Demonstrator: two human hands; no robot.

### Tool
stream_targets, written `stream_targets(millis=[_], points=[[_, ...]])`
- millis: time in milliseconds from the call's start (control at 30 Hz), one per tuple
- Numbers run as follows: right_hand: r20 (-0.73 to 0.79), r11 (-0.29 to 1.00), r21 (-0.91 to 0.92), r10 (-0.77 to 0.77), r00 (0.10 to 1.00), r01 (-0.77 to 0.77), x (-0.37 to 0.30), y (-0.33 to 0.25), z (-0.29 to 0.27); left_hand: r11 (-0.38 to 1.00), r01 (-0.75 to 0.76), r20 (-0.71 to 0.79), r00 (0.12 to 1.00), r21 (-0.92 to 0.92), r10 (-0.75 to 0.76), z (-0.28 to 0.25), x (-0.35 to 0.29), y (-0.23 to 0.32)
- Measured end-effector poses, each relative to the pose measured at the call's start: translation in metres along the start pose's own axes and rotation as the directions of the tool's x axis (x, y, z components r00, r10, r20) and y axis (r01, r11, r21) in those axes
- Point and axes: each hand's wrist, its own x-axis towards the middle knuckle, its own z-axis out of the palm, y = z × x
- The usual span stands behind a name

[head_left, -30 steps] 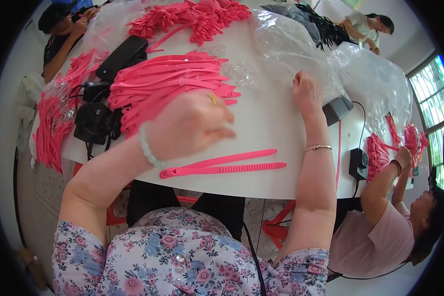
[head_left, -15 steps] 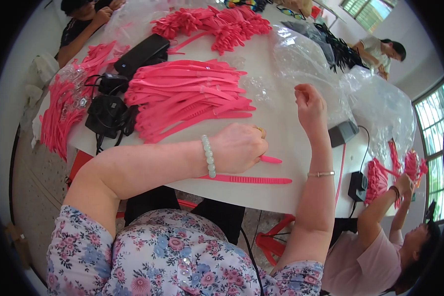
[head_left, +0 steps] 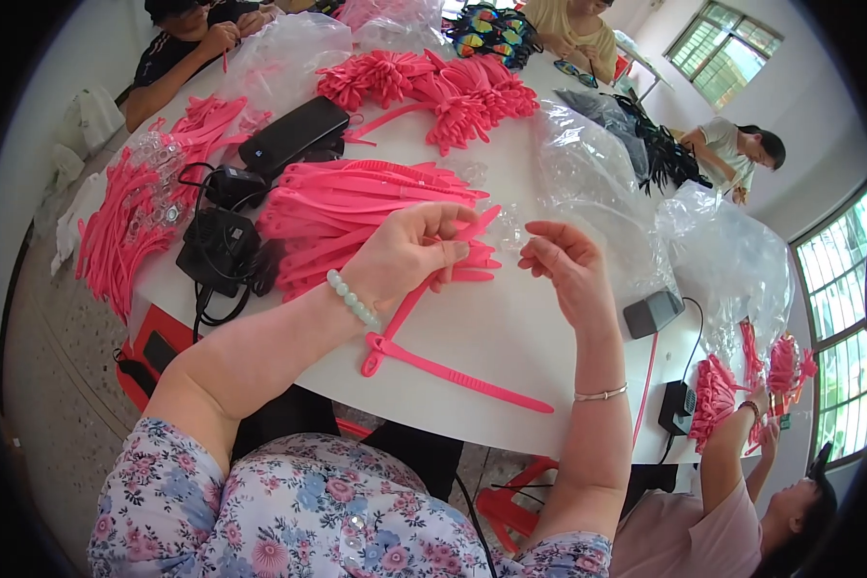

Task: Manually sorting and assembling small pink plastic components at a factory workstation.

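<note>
My left hand (head_left: 405, 252) is closed on a pink rubber strap (head_left: 409, 313), pinched between thumb and fingers; its tip pokes out beyond them. The strap slants down to a slotted end by the table edge. From there a ridged pink length (head_left: 482, 382) runs right across the tabletop; I cannot tell if it is the same strap. Just right of the left hand, my right hand (head_left: 570, 272) is raised with thumb and fingertips together; anything between them is too small to make out. Behind my left hand lies a pile of pink straps (head_left: 323, 217).
Small clear plastic pieces (head_left: 509, 226) lie behind my hands. Black adapters with cords (head_left: 217, 249) and a black case (head_left: 294, 130) stand left. More pink straps (head_left: 125, 226) hang over the left edge. Clear bags (head_left: 588, 173) fill the right side. Other people work around the table (head_left: 433, 414).
My left hand has lifted and turned, raising the strap's tip off the table. My right hand has moved slightly down and left, nearer to it. The view has shifted a little.
</note>
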Motion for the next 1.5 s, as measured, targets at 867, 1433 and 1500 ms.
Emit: stream_targets(millis=[867,1433,1500], points=[[0.073,0.985,0.128,0.108,0.991,-0.117,-0.001,0.0,0.01,0.784,-0.236,0.021,0.962,0.574,0.274,0.003,-0.007,-0.017],[0.01,0.999,0.027,0.041,0.999,-0.041,-0.003,-0.006,0.017,0.827,-0.206,0.001,0.971,0.523,0.241,0.001,-0.006,-0.016],[0.02,0.999,-0.038,0.035,0.999,-0.034,-0.003,-0.006,0.018,0.832,-0.208,0.005,0.971,0.514,0.239,0.001,-0.006,-0.017]])
